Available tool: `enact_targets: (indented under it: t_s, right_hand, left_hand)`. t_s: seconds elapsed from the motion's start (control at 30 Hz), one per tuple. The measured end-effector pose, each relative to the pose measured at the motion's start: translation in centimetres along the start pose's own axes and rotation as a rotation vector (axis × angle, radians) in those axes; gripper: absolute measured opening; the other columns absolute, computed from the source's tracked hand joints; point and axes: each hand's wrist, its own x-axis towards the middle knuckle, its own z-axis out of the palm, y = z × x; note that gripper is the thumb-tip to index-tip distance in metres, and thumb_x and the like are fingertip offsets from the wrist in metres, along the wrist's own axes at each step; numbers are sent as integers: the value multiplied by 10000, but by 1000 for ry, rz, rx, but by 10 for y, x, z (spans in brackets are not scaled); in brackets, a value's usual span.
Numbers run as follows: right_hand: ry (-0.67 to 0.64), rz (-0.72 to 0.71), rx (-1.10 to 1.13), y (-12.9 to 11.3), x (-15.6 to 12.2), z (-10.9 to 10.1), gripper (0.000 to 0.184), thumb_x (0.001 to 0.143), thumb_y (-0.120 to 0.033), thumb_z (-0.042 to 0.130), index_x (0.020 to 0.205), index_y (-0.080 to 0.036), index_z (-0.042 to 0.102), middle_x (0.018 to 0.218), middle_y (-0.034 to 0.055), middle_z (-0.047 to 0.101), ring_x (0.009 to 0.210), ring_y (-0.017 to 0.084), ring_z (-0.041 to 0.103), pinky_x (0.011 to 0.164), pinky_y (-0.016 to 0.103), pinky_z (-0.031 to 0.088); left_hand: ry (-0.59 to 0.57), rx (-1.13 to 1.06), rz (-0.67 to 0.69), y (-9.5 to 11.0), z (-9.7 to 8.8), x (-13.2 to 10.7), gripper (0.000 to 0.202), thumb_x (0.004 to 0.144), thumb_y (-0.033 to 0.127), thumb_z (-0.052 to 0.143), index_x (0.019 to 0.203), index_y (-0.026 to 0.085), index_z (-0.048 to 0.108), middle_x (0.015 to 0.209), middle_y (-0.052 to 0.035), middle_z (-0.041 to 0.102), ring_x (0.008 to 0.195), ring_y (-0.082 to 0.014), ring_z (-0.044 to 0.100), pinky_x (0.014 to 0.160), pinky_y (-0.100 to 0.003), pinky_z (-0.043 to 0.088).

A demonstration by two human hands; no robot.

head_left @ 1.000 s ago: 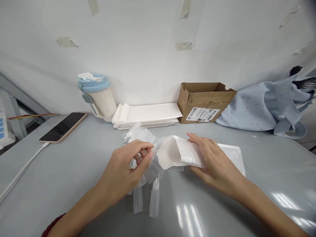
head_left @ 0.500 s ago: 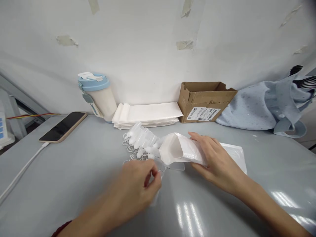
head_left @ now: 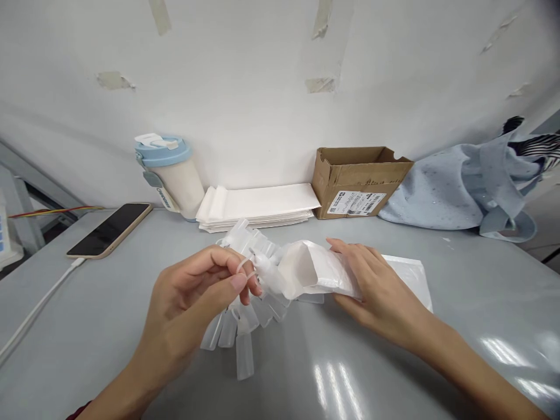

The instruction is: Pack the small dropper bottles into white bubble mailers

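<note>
My left hand [head_left: 192,297] is raised a little over the grey table [head_left: 109,309] and pinches a small clear plastic bottle [head_left: 266,273] by its cap end, right at the mouth of a white bubble mailer [head_left: 315,269]. My right hand [head_left: 376,286] grips that mailer and holds its mouth open toward the left. Several more small clear bottles [head_left: 238,335] lie fanned out on the table below and behind my left hand. A flat clear bag [head_left: 411,274] lies under my right hand.
Along the wall stand a blue-lidded cup [head_left: 172,175], a stack of white mailers [head_left: 258,205] and an open cardboard box [head_left: 356,181]. A light blue garment [head_left: 464,186] lies at the right. A phone [head_left: 109,229] with a white cable [head_left: 35,309] rests at the left.
My left hand dipped toward me to the bottles near the table's front, then came back up with one bottle to the mailer's mouth. My right hand kept the mailer where it was.
</note>
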Motion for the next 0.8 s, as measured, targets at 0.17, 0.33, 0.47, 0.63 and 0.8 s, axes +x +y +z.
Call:
enact_targets:
  t_s: [0.17,0.33,0.47,0.63,0.8]
  right_hand:
    - [-1,1,28,-3,0,-1,611,789,-164,489,1356,-150,263,1175,160,589,1012,293,557,819,449,483]
    - [32,-34,77,-9,0,-3,595,816,-186,483,1364,-174,253,1172,147,594,994,281,567,816,442,481]
    - [44,-40,85,-11,0,-4,589,825,-194,485,1365,-171,249,1161,146,598,978,277,569,799,435,485]
    - [42,-49,66,-12,0,-4,556,830,-185,479,1344,-137,272,1154,163,597,973,280,558,790,437,488]
    - [66,-47,57,-11,0,-2,565,838,-193,494,1353,-139,268,1139,158,598,965,278,556,788,432,487]
  left_hand:
    - [-43,10,29,-3,4,-1,120,855,195,581,758,230,643,776,5,664,714,-150,603,631,-260,490]
    - [-119,205,-58,-4,22,2,114,836,246,601,765,223,687,831,-11,696,745,-156,601,580,-238,460]
    - [-80,549,11,-6,27,4,114,820,281,616,780,242,715,738,15,669,598,-123,508,518,-239,390]
    - [27,806,224,-12,24,-1,103,844,272,598,906,227,667,776,0,631,683,-146,526,570,-250,415]
    - [-10,915,311,-19,28,-4,197,906,199,477,848,207,665,804,-29,567,778,-173,506,663,-295,435]
